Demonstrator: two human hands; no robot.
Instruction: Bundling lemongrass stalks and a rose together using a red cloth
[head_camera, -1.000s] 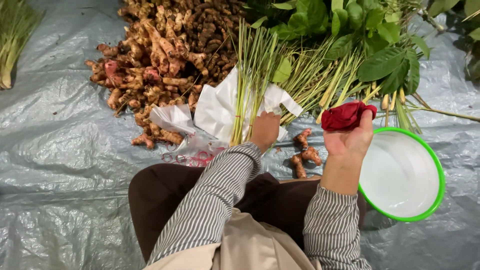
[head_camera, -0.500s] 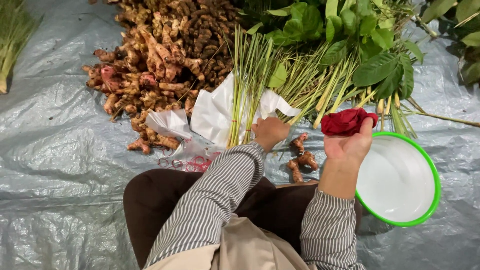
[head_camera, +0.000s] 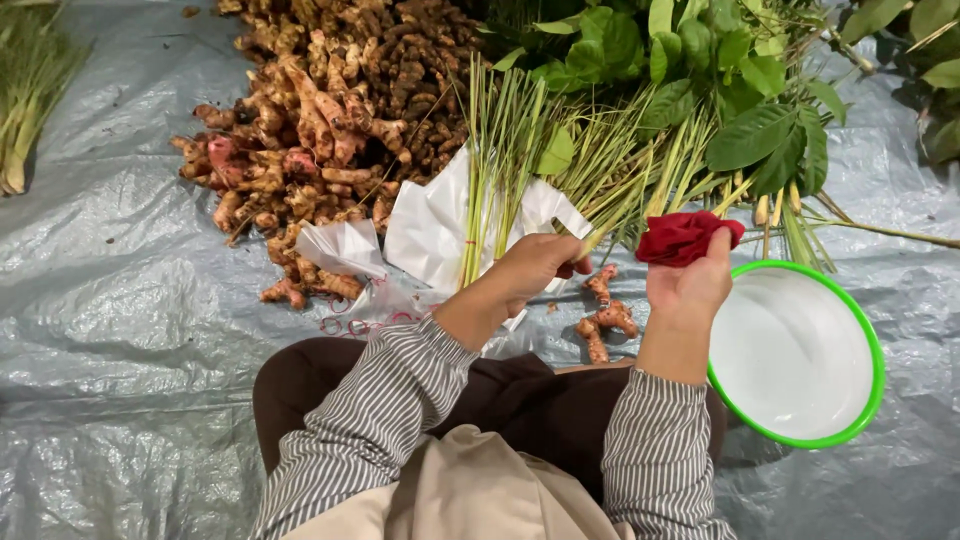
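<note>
The right hand (head_camera: 688, 285) pinches a crumpled red cloth (head_camera: 684, 236) above the white bowl (head_camera: 795, 355), while the left hand (head_camera: 535, 268) closes around lemongrass stalks (head_camera: 492, 170) lying on white bags (head_camera: 432, 225) beside the root pile (head_camera: 320, 130).

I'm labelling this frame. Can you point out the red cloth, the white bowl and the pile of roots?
red cloth (head_camera: 682, 237), head view, middle of its bunched folds.
white bowl (head_camera: 868, 330), head view, green rim at right.
pile of roots (head_camera: 320, 140), head view, centre of heap.
</note>
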